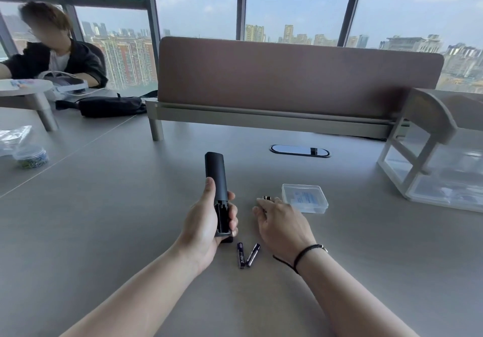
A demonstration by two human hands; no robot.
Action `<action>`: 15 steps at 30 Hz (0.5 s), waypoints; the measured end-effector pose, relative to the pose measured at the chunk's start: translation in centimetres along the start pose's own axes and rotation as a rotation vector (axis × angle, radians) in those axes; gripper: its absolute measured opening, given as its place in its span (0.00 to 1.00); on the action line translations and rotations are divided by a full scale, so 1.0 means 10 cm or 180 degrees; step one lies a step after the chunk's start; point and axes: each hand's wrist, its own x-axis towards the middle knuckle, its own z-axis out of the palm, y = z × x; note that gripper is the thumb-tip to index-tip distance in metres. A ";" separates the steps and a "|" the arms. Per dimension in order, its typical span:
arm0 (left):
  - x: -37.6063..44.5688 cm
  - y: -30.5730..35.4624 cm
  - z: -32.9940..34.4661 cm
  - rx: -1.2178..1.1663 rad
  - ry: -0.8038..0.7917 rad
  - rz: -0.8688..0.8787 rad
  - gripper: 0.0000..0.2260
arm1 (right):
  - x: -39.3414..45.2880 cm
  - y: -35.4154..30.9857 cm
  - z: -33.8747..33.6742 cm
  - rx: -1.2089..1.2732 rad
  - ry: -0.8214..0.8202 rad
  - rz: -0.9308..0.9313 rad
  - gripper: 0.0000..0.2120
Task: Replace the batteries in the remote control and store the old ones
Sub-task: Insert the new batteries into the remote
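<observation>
My left hand (206,221) grips a black remote control (217,177) upright over the grey table, its back facing me. The battery compartment (222,217) is uncovered and looks empty. Two dark batteries (245,254) lie side by side on the table just below the remote, between my wrists. My right hand (281,221) rests palm down to the right, its fingertips over small dark and metallic items (267,197), partly hidden, that I cannot identify; whether it grips them I cannot tell. A small clear plastic box (304,197) with its lid on sits just beyond that hand.
A brown desk divider (295,75) stands across the far edge, with an oval cable port (300,151) in front of it. A clear shelf organiser (439,169) stands at the right. At the far left sit a jar of small items (32,157), a black pouch (109,106) and another person (57,57).
</observation>
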 end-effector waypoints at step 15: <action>-0.02 -0.01 0.02 -0.0040 -0.0077 -0.0156 0.24 | -0.20 0.18 -0.10 0.1049 0.0164 0.0227 0.08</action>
